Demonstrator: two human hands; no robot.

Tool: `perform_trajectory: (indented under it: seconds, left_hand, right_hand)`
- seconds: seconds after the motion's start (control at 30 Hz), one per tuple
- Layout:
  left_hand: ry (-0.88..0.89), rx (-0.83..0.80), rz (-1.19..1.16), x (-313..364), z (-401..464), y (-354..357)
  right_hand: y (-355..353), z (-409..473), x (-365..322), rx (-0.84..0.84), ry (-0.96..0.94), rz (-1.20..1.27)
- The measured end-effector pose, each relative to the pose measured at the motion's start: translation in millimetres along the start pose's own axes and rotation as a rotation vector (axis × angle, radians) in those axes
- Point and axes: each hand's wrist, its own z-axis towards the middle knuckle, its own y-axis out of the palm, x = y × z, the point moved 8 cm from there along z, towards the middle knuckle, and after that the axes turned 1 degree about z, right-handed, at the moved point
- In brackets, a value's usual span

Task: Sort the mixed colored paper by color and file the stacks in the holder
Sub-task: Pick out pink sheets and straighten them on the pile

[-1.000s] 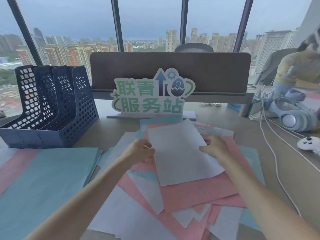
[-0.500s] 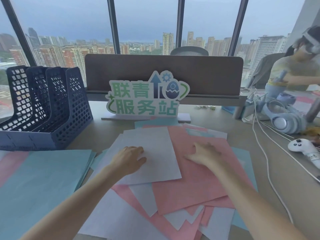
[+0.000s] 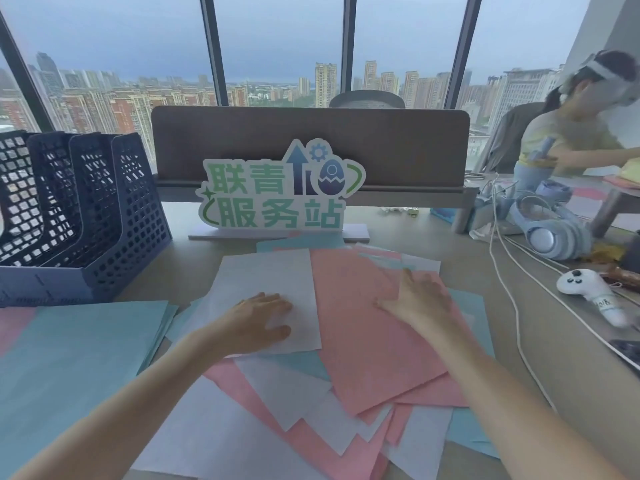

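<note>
The white sheet [image 3: 266, 289] that both hands held up a second ago now lies flat at the left of the mixed pile [image 3: 311, 393], and the pink sheet [image 3: 374, 341] beneath it is exposed. The left hand [image 3: 258, 322] rests on the white sheet with fingers loosely extended, gripping nothing. The right hand [image 3: 420, 301] presses flat on the pink sheet, fingers spread, holding nothing. This indicates that one white sheet is separated and pink is probably next in sequence. The sheets are thin, matte and rectangular, and overlap at skewed angles. A sorted blue stack [image 3: 69, 358] lies at near left, over a pink layer. The holder [image 3: 104, 216], a rigid dark-blue plastic lattice with upright dividers, stands at far left, with no paper visible in it.
</note>
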Motion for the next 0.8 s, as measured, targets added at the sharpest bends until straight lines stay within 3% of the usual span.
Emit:
perform_trajectory:
  seconds: [0.07,0.17,0.37,0.7,0.8]
  left_hand:
    - [-0.012,-0.003,0.012,-6,1,-2]
    - [0.005,0.042,0.031,-5,4,-4]
    - [0.133,-0.017,-0.009,33,-2,9]
    - [0.044,-0.026,0.009,24,3,9]
    - [0.023,-0.033,0.044,27,6,14]
  right_hand:
    - [2,0,16,-0.087,0.099,-0.094]
    - [3,1,23,-0.141,0.101,-0.125]
    - [-11,4,36,-0.056,0.107,-0.010]
    - [-14,6,48,-0.051,0.052,0.218]
    - [-8,6,51,-0.046,0.084,0.190]
